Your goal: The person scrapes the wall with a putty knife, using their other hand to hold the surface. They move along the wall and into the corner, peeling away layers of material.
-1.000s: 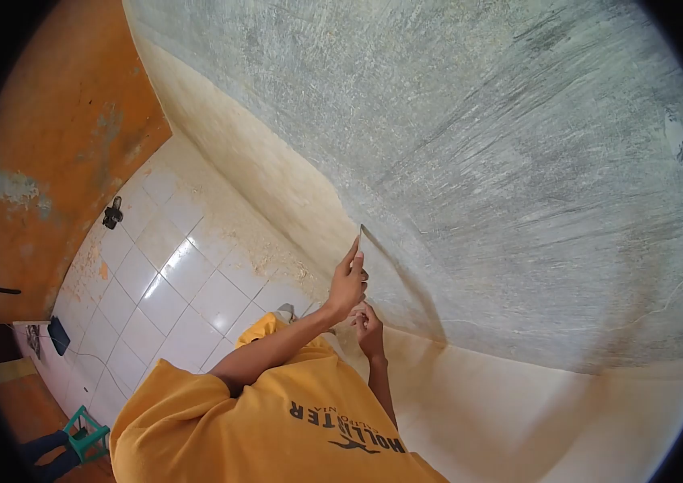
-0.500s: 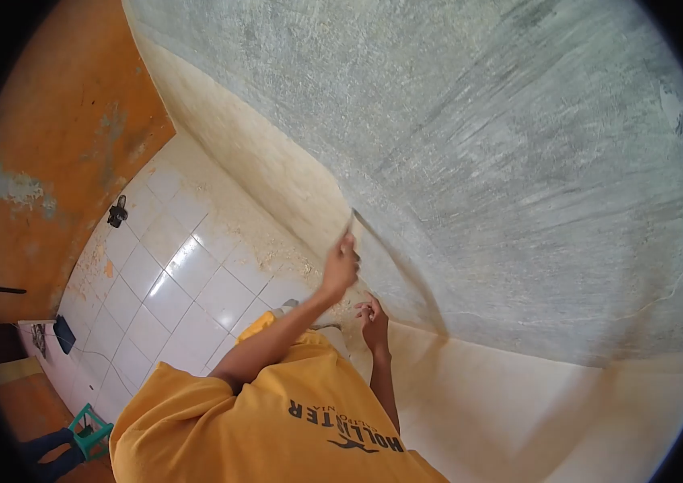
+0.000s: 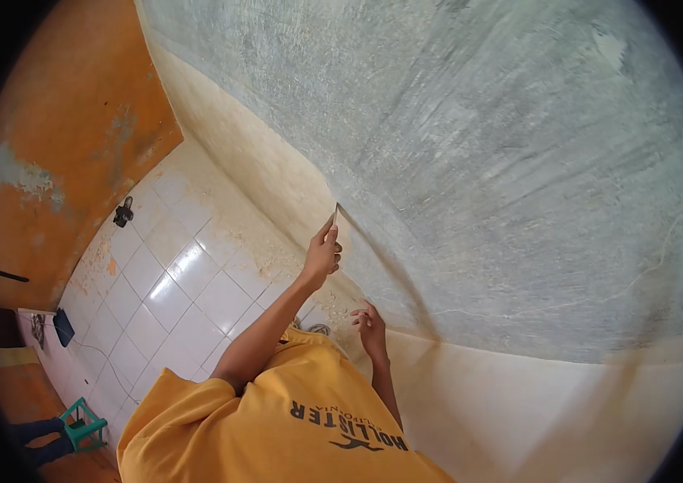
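My left hand (image 3: 323, 256) is closed around a scraper (image 3: 336, 214), whose thin blade shows beyond the fingers. The blade's tip is at the wall, right where cream paint (image 3: 277, 161) borders the bare grey surface (image 3: 470, 177). Lower and to the right, my right hand (image 3: 370, 330) is held near the foot of the wall, empty, with its fingers loosely bent and apart. Pale flakes (image 3: 337, 310) lie on the floor below the hands.
White floor tiles (image 3: 185, 302) stretch to the left, scattered with chips near an orange wall (image 3: 60, 121). A black object (image 3: 123, 212) and a dark blue item (image 3: 64, 326) lie there. A green stool (image 3: 84, 427) stands at lower left, beside a person's dark-trousered legs (image 3: 44, 443).
My left hand has shifted left along the paint border with the scraper, its wrist turned slightly. My right hand has hardly moved. The view has tilted a little.
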The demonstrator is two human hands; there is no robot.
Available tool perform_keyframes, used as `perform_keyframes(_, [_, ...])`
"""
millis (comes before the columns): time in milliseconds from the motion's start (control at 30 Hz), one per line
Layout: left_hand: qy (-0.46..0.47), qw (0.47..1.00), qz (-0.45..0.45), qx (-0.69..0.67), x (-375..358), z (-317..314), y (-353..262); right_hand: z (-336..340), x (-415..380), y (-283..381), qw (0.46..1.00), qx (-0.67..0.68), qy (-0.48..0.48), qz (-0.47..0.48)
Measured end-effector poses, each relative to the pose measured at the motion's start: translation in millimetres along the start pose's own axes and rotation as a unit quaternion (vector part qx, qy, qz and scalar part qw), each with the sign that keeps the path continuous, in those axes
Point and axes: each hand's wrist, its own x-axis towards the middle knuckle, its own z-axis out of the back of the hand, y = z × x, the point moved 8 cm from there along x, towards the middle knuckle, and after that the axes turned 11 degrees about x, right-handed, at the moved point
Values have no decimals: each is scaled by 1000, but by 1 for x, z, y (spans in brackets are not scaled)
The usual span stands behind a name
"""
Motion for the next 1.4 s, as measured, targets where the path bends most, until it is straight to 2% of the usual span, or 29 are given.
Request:
perform_keyframes(167, [20,998,-17,60,-22,-8,13,28,16,31,998,50,-5,28])
perform_keyframes(267, [-29,991,-7,131,-51,-14,35,24,28,62,995,88,16,50])
perform_keyframes(367, [-40,974,-53,217,-79,-11,50,2,35,75,990,119,64,36])
perform_keyframes(500, [-88,954,-78,275,-103,18,76,-39,25,57,977,154,142,-26])
perform_keyframes(600, [-83,955,-40,282,-123,28,83,-59,7,50,963,178,190,-68])
perform_keyframes(700, [-89,937,-27,338,-134,36,92,-71,-3,26,974,117,194,-16])
perform_keyframes(733, [-94,920,-32,379,-131,42,97,-74,-7,22,974,125,187,-26])
perform_keyframes(833, [-52,916,-26,396,-141,35,98,-83,-16,26,969,158,186,-45])
perform_keyframes(867, [-49,914,-48,400,-141,36,101,-84,-23,23,948,230,179,-130])
perform_keyframes(933, [-51,892,-114,435,-131,42,99,-86,-18,19,954,212,186,-102])
perform_keyframes(1000, [-9,908,-45,416,-133,45,103,-84,-18,20,962,177,191,-82])
perform_keyframes(1033, [12,914,-13,406,-134,46,99,-82,-16,17,959,226,149,-78])
perform_keyframes(1100, [53,912,-23,406,-134,52,97,-80,-13,13,943,321,59,-63])
perform_keyframes(1133, [79,907,-15,413,-133,58,97,-80,-12,15,926,367,50,-73])
perform_keyframes(1200, [123,901,-32,414,-129,76,95,-73,-11,8,930,359,-21,-75])
perform_keyframes(1400, [150,902,-20,405,-112,186,59,-76,-11,4,912,340,-226,-51])
